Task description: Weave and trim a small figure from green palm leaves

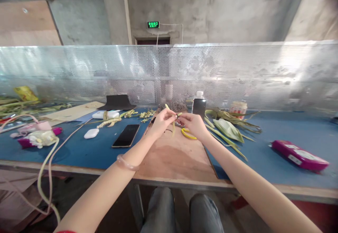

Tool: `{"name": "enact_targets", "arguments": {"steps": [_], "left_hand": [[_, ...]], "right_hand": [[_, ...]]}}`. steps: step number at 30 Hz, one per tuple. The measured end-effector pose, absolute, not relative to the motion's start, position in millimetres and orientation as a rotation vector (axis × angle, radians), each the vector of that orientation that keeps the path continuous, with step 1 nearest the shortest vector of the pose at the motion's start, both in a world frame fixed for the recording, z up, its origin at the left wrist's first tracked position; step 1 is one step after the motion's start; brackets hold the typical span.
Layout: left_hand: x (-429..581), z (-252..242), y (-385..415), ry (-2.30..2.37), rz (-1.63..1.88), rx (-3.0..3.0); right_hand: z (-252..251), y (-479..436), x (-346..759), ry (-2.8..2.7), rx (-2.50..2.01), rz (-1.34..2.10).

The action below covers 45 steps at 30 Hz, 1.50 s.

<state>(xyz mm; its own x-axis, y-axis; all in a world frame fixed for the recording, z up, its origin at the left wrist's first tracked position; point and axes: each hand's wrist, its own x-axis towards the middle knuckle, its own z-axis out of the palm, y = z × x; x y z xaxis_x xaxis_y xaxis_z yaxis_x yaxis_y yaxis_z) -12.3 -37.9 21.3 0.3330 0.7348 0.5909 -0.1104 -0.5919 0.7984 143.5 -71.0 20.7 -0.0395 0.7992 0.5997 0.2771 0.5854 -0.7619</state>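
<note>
Over a wooden board (174, 159), my left hand (161, 122) and my right hand (195, 123) meet with fingertips pinched together. Between them is a narrow pale yellow-green plant strip (173, 129); one end sticks up above my left fingers and another part hangs below. My right fingers pinch a short green part beside a small dark spot; whether it belongs to the same strip I cannot tell. Just below my right hand lies a tool with yellow handles (188, 134), its working end hidden. Behind my hands sits a brownish-grey stringy heap (173, 106).
Left on the blue tabletop (87, 153) lie a phone (126, 135), a white case (91, 133), cables and folded leaf pieces (109, 122). To the right are a bottle (199, 104), long green leaves (228, 130), a jar (238, 109) and a magenta packet (299, 154). A perforated metal screen (224, 71) stands behind.
</note>
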Motion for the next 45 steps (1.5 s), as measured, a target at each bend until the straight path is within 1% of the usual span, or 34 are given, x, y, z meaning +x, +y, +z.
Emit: {"name": "enact_targets", "arguments": {"steps": [5, 9, 16, 23, 29, 34, 39, 45], "left_hand": [[-13, 23, -40, 0.547, 1.337, 1.95], [-14, 24, -42, 0.569, 1.303, 2.034], [-11, 21, -38, 0.57, 1.373, 1.882], [-9, 17, -35, 0.536, 1.397, 1.663], [-7, 19, -38, 0.496, 1.411, 1.518], [-7, 18, -38, 0.571, 1.436, 1.551], [-8, 16, -36, 0.614, 1.479, 1.694], [-13, 19, -41, 0.759, 1.515, 2.137]], "right_hand": [[20, -70, 144, -1.647, -0.953, 0.493], [20, -71, 145, -1.639, -0.946, 0.521], [19, -69, 145, -1.636, -0.931, 0.56], [18, -73, 144, -1.713, -1.012, 0.168], [14, -69, 145, -1.833, -0.907, -0.207], [13, -67, 145, -1.938, -0.826, -0.41], [12, -66, 144, -1.971, -0.811, -0.476], [10, -66, 145, -1.9, -0.866, -0.353]]}}
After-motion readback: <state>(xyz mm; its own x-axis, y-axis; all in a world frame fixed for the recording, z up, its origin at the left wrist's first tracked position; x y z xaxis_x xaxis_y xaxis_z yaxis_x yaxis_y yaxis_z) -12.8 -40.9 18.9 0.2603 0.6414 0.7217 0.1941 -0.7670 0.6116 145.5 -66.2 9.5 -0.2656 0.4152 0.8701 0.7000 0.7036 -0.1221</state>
